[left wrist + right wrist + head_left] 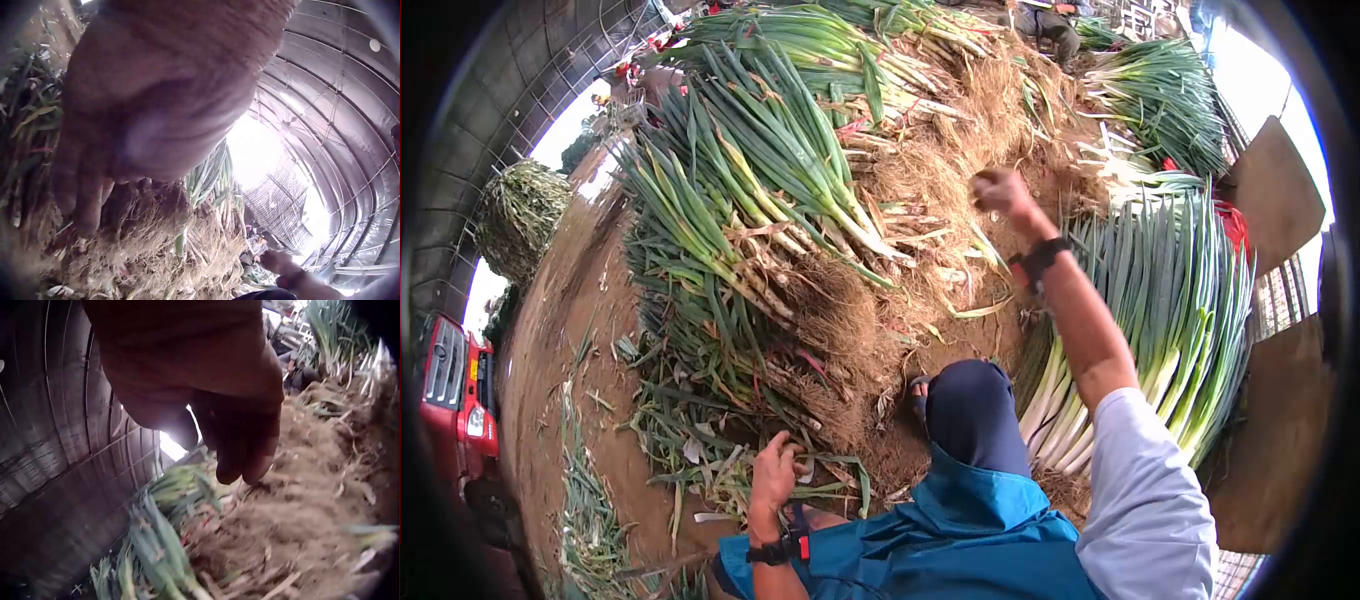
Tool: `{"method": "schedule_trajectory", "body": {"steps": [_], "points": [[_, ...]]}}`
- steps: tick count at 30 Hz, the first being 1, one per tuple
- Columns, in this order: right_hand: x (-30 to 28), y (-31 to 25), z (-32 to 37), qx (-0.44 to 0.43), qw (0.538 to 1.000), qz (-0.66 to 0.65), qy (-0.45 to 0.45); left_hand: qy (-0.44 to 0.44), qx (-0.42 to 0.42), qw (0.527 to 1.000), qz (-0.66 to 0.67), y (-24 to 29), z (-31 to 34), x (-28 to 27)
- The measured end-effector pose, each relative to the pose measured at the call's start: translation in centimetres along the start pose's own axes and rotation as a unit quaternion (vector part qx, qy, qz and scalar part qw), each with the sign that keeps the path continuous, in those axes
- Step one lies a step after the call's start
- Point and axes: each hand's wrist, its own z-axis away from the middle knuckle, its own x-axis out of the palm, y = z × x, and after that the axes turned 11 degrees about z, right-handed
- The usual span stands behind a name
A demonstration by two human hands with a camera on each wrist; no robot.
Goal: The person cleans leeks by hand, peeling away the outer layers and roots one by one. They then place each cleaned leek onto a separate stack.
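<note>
My left hand (776, 472) hangs loosely at the lower left of the head view, near the roots and loose leaves of a large heap of leeks (730, 200). In the left wrist view its relaxed fingers (90, 203) point down and hold nothing. Stretched forward, my right hand (1003, 192) hovers over matted brown roots (910, 160), its fingers slack and bent. The right wrist view has that hand (206, 394) above dry roots, with green leek leaves (156, 544) below. Cleaned leeks (1160, 310) with white stalks lie under my right forearm.
More leeks (1165, 95) are piled at the back right, near another person's leg (1055, 35). Brown boards (1280, 190) stand at the right edge. A red truck (462, 390) is at the far left, beyond trampled ground (550, 350). My knee (975, 410) is between the piles.
</note>
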Motion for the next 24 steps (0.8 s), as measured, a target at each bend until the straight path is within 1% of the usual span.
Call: {"method": "schedule_trajectory", "body": {"steps": [1, 2, 3, 4, 5, 7, 8, 9, 11, 12, 13, 15, 16, 18, 19, 21, 23, 24], "points": [[2.7, -0.2, -0.7, -0.024, 0.998, 0.065, -0.012, 0.004, 0.011, 0.999, -0.053, -0.4, -0.1, -0.2], [5.2, -0.1, -1.1, -0.054, 0.997, 0.062, -0.016, 0.009, 0.021, 0.994, -0.104, -0.5, 0.1, -0.4], [7.0, -0.7, -1.4, -0.073, 0.995, 0.037, -0.051, 0.016, 0.031, 0.987, -0.155, -0.2, 0.3, -0.6], [8.8, -0.8, -2.2, -0.110, 0.990, 0.077, -0.052, 0.025, -0.018, 0.990, -0.141, 1.2, 0.8, -0.3], [10.4, -0.7, -2.9, -0.145, 0.981, 0.118, -0.053, 0.036, -0.001, 0.989, -0.142, 0.7, 0.6, -0.2], [13.4, -1.1, -3.7, -0.181, 0.967, 0.174, -0.050, 0.063, 0.030, 0.987, -0.143, -1.6, 1.4, -0.2], [15.6, 0.1, -5.3, -0.207, 0.964, 0.154, -0.060, 0.077, 0.005, 0.995, -0.070, -3.0, 1.6, 0.2], [17.3, 0.1, -5.2, -0.195, 0.965, 0.165, -0.054, 0.067, 0.030, 0.993, -0.096, -4.0, 1.9, 0.4], [20.6, 1.6, -6.6, -0.213, 0.918, 0.332, -0.041, 0.047, 0.071, 0.985, -0.152, -5.5, 3.0, 0.5], [21.9, 2.7, -7.3, -0.224, 0.901, 0.367, -0.049, 0.037, 0.030, 0.995, -0.088, -5.2, 3.6, 0.7], [23.3, 4.2, -7.5, -0.181, 0.917, 0.351, -0.052, 0.036, 0.014, 0.995, -0.094, -5.2, 4.2, 0.7], [24.7, 4.2, -6.5, -0.136, 0.939, 0.317, 0.007, 0.028, -0.008, 0.994, -0.108, -5.1, 4.9, 0.5], [24.9, 3.9, -6.6, -0.146, 0.948, 0.283, 0.001, 0.032, -0.058, 0.994, -0.085, -5.0, 5.2, 0.3], [24.4, 3.3, -6.3, -0.162, 0.963, 0.215, -0.012, 0.003, -0.112, 0.991, -0.079, -4.8, 5.6, -0.1], [23.6, 1.9, -6.7, -0.130, 0.978, 0.156, -0.048, -0.011, -0.137, 0.988, -0.075, -4.7, 5.7, -0.2], [20.2, -4.9, -4.3, -0.101, 0.981, 0.139, -0.095, 0.006, -0.120, 0.989, -0.088, -4.7, 5.9, 0.3], [18.1, -9.7, -1.8, -0.088, 0.993, 0.004, -0.079, -0.004, -0.104, 0.988, -0.111, -4.8, 5.8, 1.1], [17.2, -10.3, -2.0, -0.152, 0.984, -0.046, -0.079, -0.015, -0.097, 0.987, -0.129, -5.1, 5.7, 1.4]]}}
